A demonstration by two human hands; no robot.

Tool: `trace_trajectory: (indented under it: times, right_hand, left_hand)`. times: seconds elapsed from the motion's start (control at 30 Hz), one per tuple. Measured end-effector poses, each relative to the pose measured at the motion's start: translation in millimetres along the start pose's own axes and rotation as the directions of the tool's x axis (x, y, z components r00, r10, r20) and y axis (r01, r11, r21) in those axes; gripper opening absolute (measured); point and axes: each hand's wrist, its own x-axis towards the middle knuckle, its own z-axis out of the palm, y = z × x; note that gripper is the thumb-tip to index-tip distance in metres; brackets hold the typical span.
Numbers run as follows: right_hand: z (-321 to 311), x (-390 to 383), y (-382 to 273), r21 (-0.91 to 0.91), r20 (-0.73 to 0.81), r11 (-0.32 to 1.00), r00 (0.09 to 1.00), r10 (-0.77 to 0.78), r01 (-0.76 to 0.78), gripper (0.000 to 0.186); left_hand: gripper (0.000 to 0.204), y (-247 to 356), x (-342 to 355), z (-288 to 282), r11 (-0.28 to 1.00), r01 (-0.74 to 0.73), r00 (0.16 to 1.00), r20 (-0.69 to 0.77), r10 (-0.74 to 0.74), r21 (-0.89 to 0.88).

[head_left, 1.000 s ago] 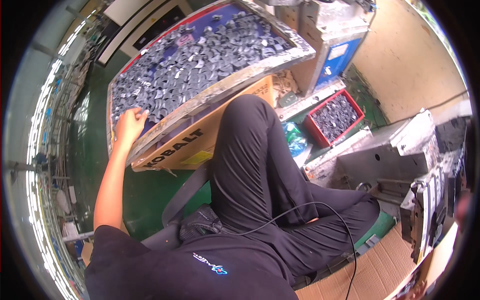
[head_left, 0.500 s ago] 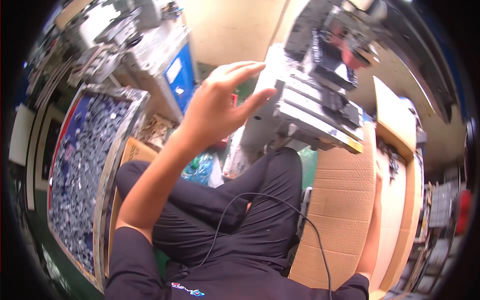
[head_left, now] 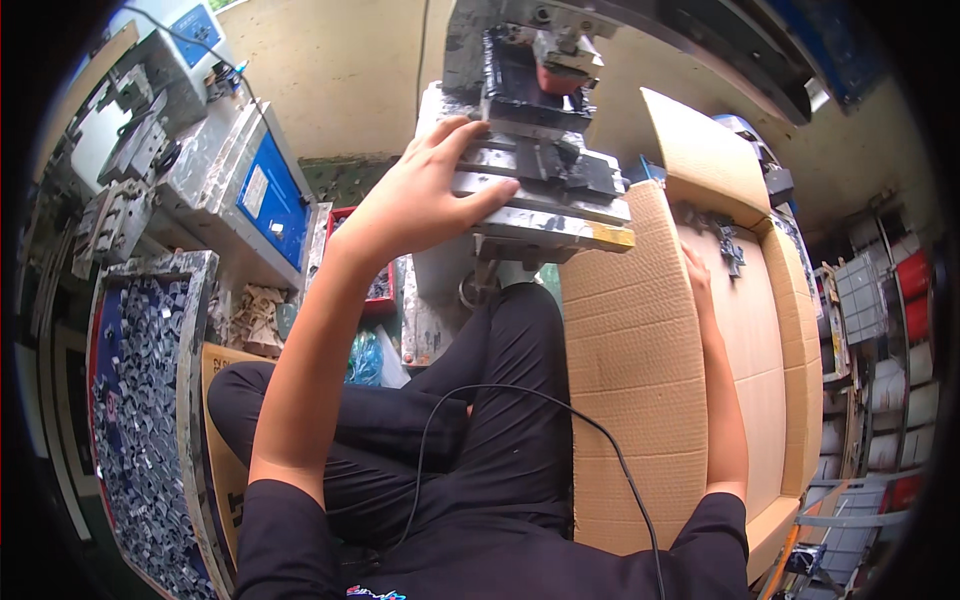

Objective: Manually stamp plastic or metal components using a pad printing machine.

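Observation:
My left hand (head_left: 425, 190) is open, thumb and fingers apart, resting on the slotted metal bed (head_left: 540, 215) of a machine. Just beyond its fingers sit a black block (head_left: 555, 165) and a black frame (head_left: 510, 80) beneath a reddish fitting (head_left: 555, 78). My right hand (head_left: 698, 270) reaches down inside an open cardboard box (head_left: 625, 360) along its left wall, fingers apparently loosely extended and partly hidden by the flap. Dark small parts (head_left: 730, 250) lie in the box near that hand.
A framed tray (head_left: 145, 400) of grey curved pieces is at left, beside another machine with a blue panel (head_left: 270, 200). A red bin (head_left: 378, 285) sits behind my legs. A cable (head_left: 530, 393) crosses my lap. Shelving (head_left: 870, 330) stands at right.
My view has swung rightward from the tray. My left hand has moved from the tray's edge onto the machine bed. My right hand has come into view inside the box.

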Motion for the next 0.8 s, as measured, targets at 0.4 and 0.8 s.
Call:
trace_trajectory:
  times: [0.4,0.8]
  right_hand:
    - [0,22,14,-0.13,-0.152,0.958,0.959,0.237,-0.257,0.059]
    - [-4,64,32,-0.322,-0.182,0.94,0.982,0.052,-0.11,0.031]
  left_hand:
    - [0.08,4,0,-5,0.999,0.032,0.999,0.02,-0.031,-0.035]
    - [0.087,3,1,-3,0.988,0.089,0.996,0.033,-0.086,-0.126]
